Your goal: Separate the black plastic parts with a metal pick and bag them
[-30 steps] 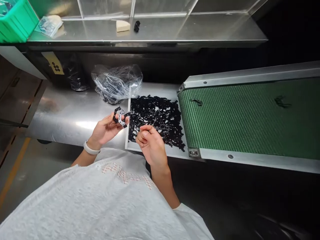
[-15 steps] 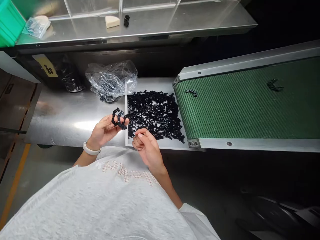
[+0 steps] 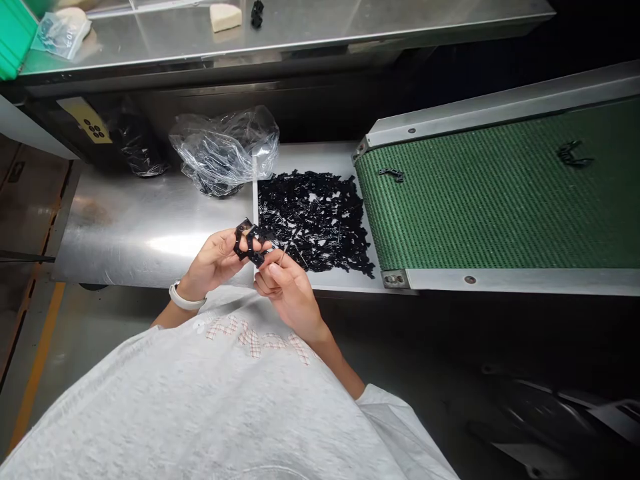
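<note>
My left hand (image 3: 213,263) is closed around curved black plastic pieces (image 3: 243,241), angular in outline and dotted with small holes. They stand up from its fingers just above the near left edge of the white tray. My right hand (image 3: 290,287) is in a pinch, thumb against forefinger, right at the lower end of these pieces. A thin rod-like tool (image 3: 285,254) pokes up from the pinch; most of it is hidden by the fingers. Behind both hands, many loose black plastic parts (image 3: 310,213) cover the white tray (image 3: 345,283).
A clear plastic bag (image 3: 225,150) with dark contents sits left of the tray. On the right, a green conveyor belt (image 3: 475,207) carries two black parts. Above runs a metal shelf (image 3: 320,33) with a cream block (image 3: 225,17) and a green bin (image 3: 15,40).
My right hand has come left and up to the black pieces, and its fingertips now meet their lower end. My left hand has shifted slightly right with them. The camera view has shifted a little.
</note>
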`<action>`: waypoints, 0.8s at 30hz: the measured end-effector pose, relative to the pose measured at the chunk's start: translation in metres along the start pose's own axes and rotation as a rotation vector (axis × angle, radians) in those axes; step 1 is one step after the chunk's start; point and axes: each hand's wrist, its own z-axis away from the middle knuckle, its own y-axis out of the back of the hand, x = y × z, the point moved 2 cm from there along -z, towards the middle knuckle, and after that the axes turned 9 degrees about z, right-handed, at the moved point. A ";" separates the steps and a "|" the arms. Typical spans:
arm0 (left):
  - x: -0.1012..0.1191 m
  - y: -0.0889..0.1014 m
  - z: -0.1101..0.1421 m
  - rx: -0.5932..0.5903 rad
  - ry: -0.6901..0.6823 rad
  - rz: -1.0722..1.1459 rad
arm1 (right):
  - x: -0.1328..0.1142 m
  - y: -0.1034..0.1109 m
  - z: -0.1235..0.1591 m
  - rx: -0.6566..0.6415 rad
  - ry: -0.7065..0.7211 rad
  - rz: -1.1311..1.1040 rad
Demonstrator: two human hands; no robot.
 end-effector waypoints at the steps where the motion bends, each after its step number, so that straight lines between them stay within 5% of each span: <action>1: -0.001 0.001 0.001 0.001 -0.005 -0.015 | 0.000 0.000 -0.001 0.002 -0.005 0.007; 5: -0.002 0.002 0.002 -0.010 -0.064 -0.094 | 0.004 0.002 -0.005 0.027 -0.045 0.044; 8: 0.011 -0.003 -0.026 -0.019 -0.192 -0.183 | 0.009 0.006 -0.008 0.066 -0.086 0.077; 13: 0.057 -0.011 -0.154 0.033 -0.447 -0.445 | 0.020 0.018 -0.013 0.137 -0.156 0.154; 15: 0.070 -0.005 -0.202 0.242 -0.522 -1.116 | 0.026 0.024 -0.015 0.177 -0.169 0.197; 18: 0.067 0.017 -0.239 0.299 -0.438 -1.292 | 0.037 0.038 -0.015 0.255 -0.175 0.273; 24: 0.041 0.082 -0.234 0.324 -0.301 -1.534 | 0.057 0.081 -0.005 0.428 -0.244 0.471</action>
